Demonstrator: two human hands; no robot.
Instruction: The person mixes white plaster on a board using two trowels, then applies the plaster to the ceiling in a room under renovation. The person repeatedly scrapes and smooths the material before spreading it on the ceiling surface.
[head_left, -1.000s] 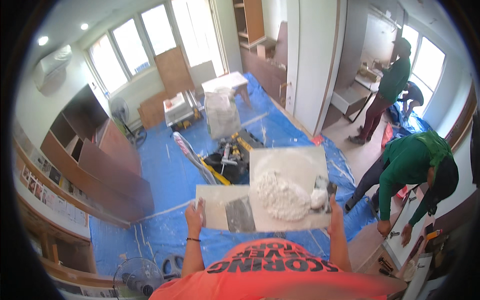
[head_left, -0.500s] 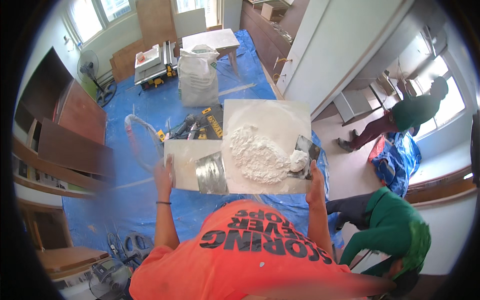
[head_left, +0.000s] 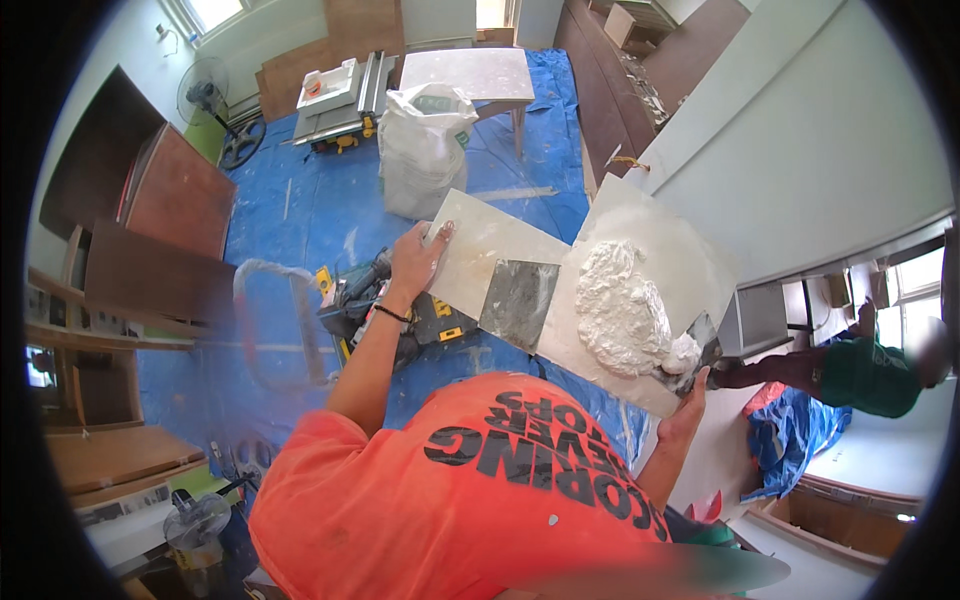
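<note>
My left hand (head_left: 415, 260) grips the left edge of a pale board (head_left: 455, 250) carrying a flat grey blade (head_left: 518, 300). A larger pale board (head_left: 640, 215) alongside bears a lumpy mound of white paste (head_left: 620, 310). A grey tool (head_left: 703, 328) with a blob of paste lies at that board's right edge. My right hand (head_left: 682, 415) grips this edge, fingers partly hidden by the board. Below the boards sits a tool pile (head_left: 440, 320) with black and yellow parts; beyond them stands a white sack (head_left: 425, 150).
Blue sheeting (head_left: 280, 200) covers the floor. A table saw (head_left: 340, 120), white table (head_left: 465, 70) and standing fan (head_left: 207, 97) are at the back. Cabinets (head_left: 170, 195) line the left; a white panel (head_left: 810, 150) is right. A co-worker in green (head_left: 870, 375) stands at right; another's green clothing shows below.
The view has turned, and the held boards have swung rightward and angled, left side higher. The bent co-worker on the right has mostly left view; the tool pile shows further left of the boards.
</note>
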